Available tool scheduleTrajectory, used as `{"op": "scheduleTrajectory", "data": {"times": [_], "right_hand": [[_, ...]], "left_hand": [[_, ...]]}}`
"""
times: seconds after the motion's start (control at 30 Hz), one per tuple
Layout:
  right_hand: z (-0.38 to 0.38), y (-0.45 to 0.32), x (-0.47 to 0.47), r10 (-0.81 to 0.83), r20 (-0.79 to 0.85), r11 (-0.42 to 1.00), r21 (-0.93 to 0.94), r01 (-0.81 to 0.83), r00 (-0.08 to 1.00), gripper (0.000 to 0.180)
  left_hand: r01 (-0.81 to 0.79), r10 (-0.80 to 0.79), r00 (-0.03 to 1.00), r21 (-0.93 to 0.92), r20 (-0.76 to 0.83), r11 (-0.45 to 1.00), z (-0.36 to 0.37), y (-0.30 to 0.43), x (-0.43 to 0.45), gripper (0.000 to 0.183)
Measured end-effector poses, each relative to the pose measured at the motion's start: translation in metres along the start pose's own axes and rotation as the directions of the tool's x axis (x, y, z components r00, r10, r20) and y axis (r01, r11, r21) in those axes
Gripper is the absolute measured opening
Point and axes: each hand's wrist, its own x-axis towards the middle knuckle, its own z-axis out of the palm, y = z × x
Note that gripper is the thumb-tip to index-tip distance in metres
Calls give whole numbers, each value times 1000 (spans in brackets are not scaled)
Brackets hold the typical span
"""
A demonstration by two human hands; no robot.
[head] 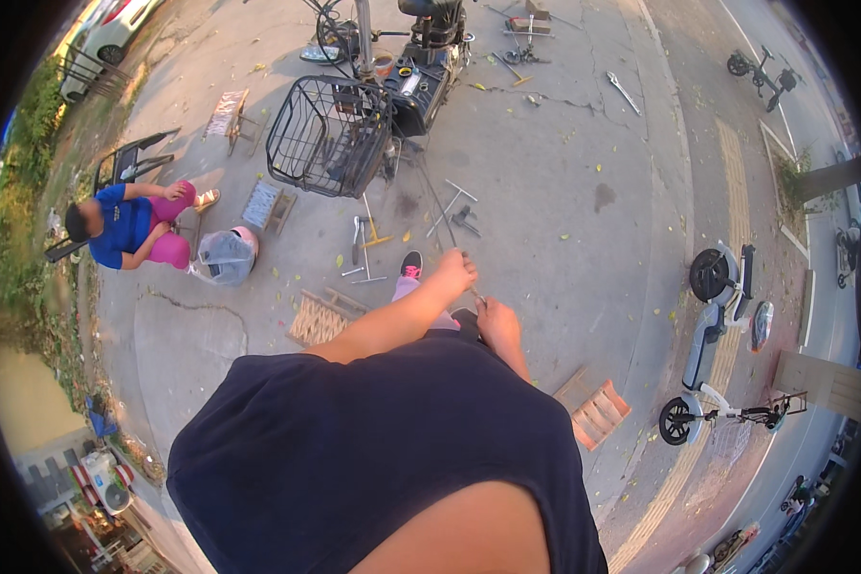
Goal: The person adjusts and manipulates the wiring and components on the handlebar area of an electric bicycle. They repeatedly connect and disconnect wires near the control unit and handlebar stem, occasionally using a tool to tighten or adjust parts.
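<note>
A thin dark cable (441, 208) runs from beneath the front of an electric bicycle (420, 107) to my hands. My left hand (455, 271) is closed around it, with the fingers curled. Lower and to the right, my right hand (499, 324) grips the same cable close to its near end, and a short length shows between the two hands. Whatever lies inside my right fingers is hidden. On the pavement just beyond my hands are a T-handle wrench (453, 207) and a dark metal tool (467, 221). The bicycle's black wire basket (330, 136) faces me.
A ratchet handle (356, 242) and a yellow-handled T-tool (378, 240) lie left of my foot. An adjustable wrench (623, 93) rests farther right. Low stools (323, 318) (601, 415) flank me. A seated person (133, 222) is at left beside a bagged bucket (227, 256); a white scooter (707, 344) stands right.
</note>
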Motion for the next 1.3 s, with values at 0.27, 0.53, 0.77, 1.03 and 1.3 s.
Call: {"op": "scheduleTrajectory", "data": {"times": [0.27, 0.53, 0.77, 1.03, 1.3], "right_hand": [[-8, 11, 3, -27, 13, 995, -99, 28, 1000, 38], [-14, 37, 25, 76, -81, 985, 159, -63, 994, 38], [36, 100, 98, 4, -47, 983, 183, 5, 999, 36], [76, 140, 172, 41, 137, 950, 302, -81, 990, 30], [73, 135, 197, 26, -126, 997, 77, -16, 992, 35]], "left_hand": [[8, -9, 999, -10, -49, 1000, 18, -15, -16, 28], [7, -95, 955, 299, 281, 954, 10, -5, -4, 43], [-230, 126, 967, 541, 223, 809, -105, 73, 2, 40], [-295, 389, 907, 421, -158, 858, -315, 122, -46, 36], [-171, 255, 890, 242, -379, 955, -401, 59, -90, 43]]}}
